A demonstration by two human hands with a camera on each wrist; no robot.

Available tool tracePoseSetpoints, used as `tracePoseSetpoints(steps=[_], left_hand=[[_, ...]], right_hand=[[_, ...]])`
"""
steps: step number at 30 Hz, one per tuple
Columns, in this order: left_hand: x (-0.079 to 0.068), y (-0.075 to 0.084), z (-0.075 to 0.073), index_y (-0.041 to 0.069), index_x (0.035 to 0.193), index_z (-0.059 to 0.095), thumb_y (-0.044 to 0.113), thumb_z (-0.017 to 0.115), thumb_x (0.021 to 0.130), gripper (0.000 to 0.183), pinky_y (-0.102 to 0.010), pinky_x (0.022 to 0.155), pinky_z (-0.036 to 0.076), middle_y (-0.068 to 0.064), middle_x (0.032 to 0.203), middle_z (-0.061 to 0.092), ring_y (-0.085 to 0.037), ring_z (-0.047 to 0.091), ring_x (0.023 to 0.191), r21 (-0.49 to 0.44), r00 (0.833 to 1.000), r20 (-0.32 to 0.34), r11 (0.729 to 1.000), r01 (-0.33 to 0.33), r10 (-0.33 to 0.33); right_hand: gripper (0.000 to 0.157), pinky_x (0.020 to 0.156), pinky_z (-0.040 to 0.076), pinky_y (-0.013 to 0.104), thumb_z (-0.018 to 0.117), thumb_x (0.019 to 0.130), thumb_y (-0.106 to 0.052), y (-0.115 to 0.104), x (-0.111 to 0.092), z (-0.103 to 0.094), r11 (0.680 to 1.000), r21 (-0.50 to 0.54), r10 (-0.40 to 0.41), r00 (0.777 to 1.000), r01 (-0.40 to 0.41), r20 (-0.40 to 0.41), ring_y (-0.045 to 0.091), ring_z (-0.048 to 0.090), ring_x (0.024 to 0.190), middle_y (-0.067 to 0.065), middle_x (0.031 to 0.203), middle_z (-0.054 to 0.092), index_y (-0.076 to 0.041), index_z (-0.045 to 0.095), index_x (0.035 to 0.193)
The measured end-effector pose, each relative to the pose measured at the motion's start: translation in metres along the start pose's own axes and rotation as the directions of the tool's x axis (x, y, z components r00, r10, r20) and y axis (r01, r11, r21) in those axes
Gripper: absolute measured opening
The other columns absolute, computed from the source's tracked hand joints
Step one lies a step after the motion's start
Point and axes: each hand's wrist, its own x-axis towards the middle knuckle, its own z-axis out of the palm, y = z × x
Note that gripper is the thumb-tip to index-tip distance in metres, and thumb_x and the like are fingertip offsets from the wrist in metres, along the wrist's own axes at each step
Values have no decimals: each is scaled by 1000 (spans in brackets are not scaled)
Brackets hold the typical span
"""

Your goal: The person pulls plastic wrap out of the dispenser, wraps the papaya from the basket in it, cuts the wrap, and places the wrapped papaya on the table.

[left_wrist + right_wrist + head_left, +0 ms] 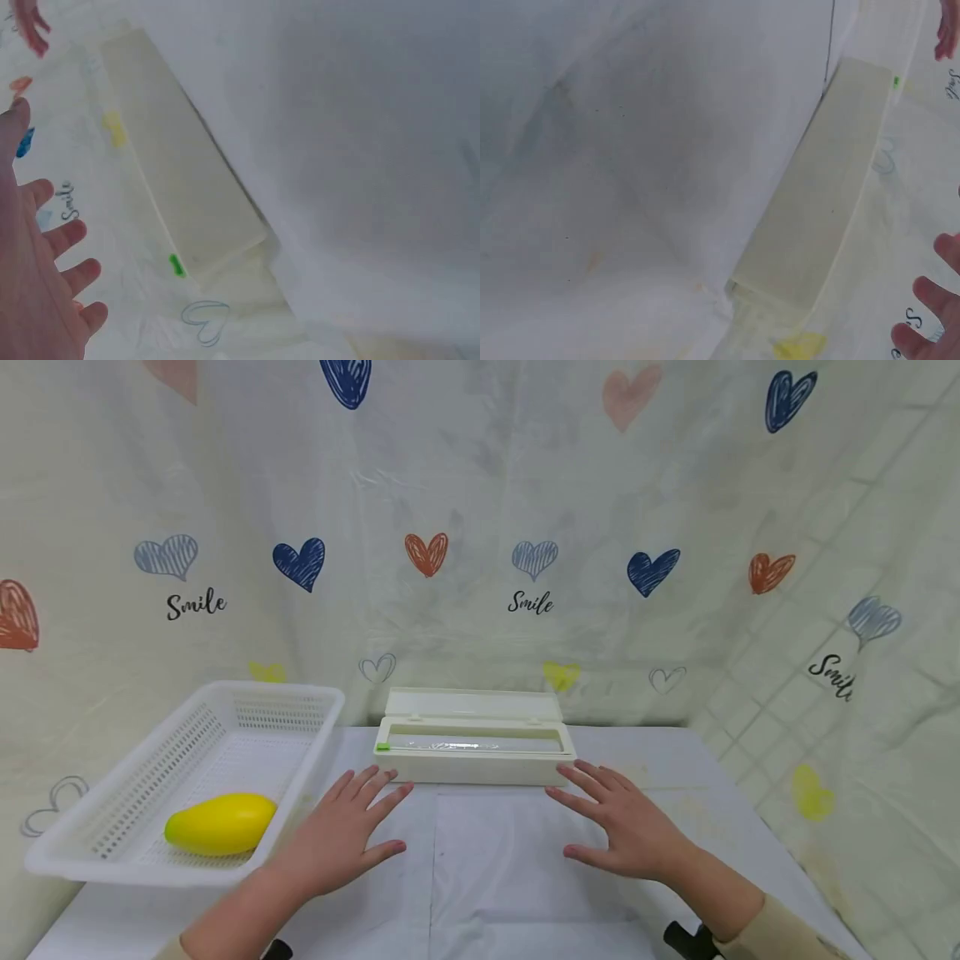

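Note:
A long off-white cling film dispenser [472,768] stands at the back of the table, its lid [472,703] raised. Inside lies clear shiny film [457,745], and a small green tab [383,747] sits at the left end. My left hand [337,839] is spread near the dispenser's front left corner, holding nothing. Near the front right corner my right hand [637,822] is likewise spread and holds nothing. Whether the fingertips touch the dispenser, I cannot tell. Both wrist views show the plain front of the dispenser [180,165] [810,195] beside straight fingers.
A white perforated basket [315,752] stands left of the dispenser, with a yellow mango-shaped fruit [222,824] in it. White cloth [487,868] covers the table. Behind hangs a pale curtain [465,635] printed with hearts and the word Smile.

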Motion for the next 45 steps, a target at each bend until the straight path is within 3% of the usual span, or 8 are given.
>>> tracePoseSetpoints(steps=[9, 20, 31, 37, 45], left_hand=[[19, -11, -16, 20, 153, 38, 55, 59, 95, 71, -53, 112, 31, -9, 148, 44, -32, 40, 136, -75, 995, 78, 995, 65, -59], [44, -28, -33, 11, 150, 42, 34, 66, 95, 63, -52, 103, 42, -16, 140, 52, -37, 51, 126, -129, 986, 145, 987, 96, -76], [81, -39, -29, 11, 150, 42, 31, 61, 98, 58, -54, 105, 39, -14, 146, 48, -37, 47, 132, -126, 957, 260, 978, 166, -129], [99, -49, -28, 10, 149, 44, 28, 57, 101, 53, -53, 106, 40, -15, 147, 47, -37, 46, 133, -121, 940, 305, 973, 197, -153], [119, -58, -19, 11, 146, 47, 20, 54, 103, 45, -54, 107, 38, -16, 149, 45, -37, 43, 136, -137, 920, 350, 962, 234, -174]], right_hand=[[58, 95, 47, 50, 70, 90, -47, 18, 12, -2, 987, 148, 59, 998, -57, -13, 26, 53, 124, 3, 137, 57, -27, 55, 143], [51, 96, 48, 49, 68, 92, -43, 38, 34, 1, 940, 233, 219, 965, -248, 144, 26, 53, 122, 2, 130, 59, -26, 59, 139], [44, 96, 46, 53, 64, 96, -39, 54, 66, 5, 936, 199, 238, 939, -289, 248, 31, 53, 122, 7, 132, 58, -25, 61, 137], [41, 101, 41, 56, 64, 97, -33, 65, 79, 7, 917, 203, 271, 908, -344, 319, 37, 50, 127, 13, 136, 56, -23, 62, 137], [38, 99, 44, 54, 62, 98, -26, 82, 93, 15, 904, 177, 299, 871, -389, 391, 35, 52, 124, 12, 133, 58, -24, 62, 136]])
